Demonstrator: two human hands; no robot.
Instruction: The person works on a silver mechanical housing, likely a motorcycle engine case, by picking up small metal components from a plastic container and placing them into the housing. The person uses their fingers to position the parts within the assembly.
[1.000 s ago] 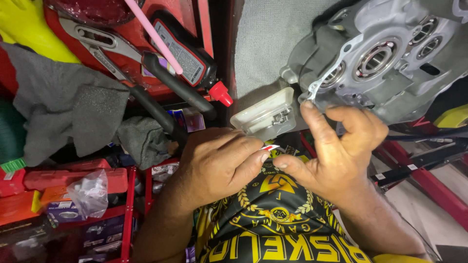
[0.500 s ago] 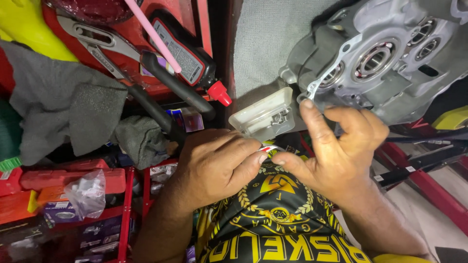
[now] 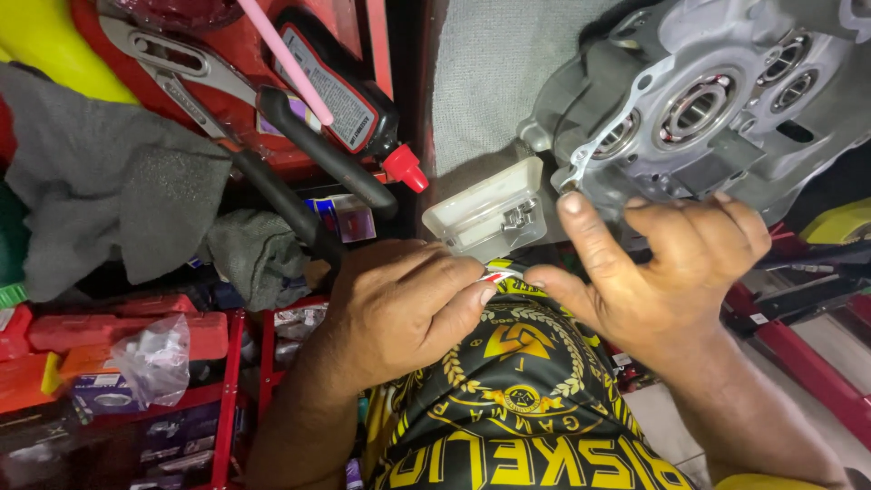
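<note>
My left hand (image 3: pixel 404 308) is closed around a small white and red tube (image 3: pixel 501 274), whose tip shows between my fingertips. My right hand (image 3: pixel 667 272) pinches the tube's other end with the thumb, while its index finger points up and touches the edge of a grey metal engine case (image 3: pixel 726 109) with round bearings. Both hands meet over my lap, above black and yellow printed cloth (image 3: pixel 526 399). A small clear plastic box (image 3: pixel 490 213) with metal bits lies open just above my hands.
A red tool cart (image 3: pixel 227 381) stands on the left with grey rags (image 3: pixel 100 200), black-handled pliers (image 3: pixel 299 172), a black bottle with a red cap (image 3: pixel 363 109) and a pink stick (image 3: pixel 286 59). Grey carpet (image 3: pixel 508 73) lies under the case. Red stand bars (image 3: pixel 807 354) run at right.
Almost nothing has moved. My right index finger stays against the case edge, and both hands keep their hold on the small tube.
</note>
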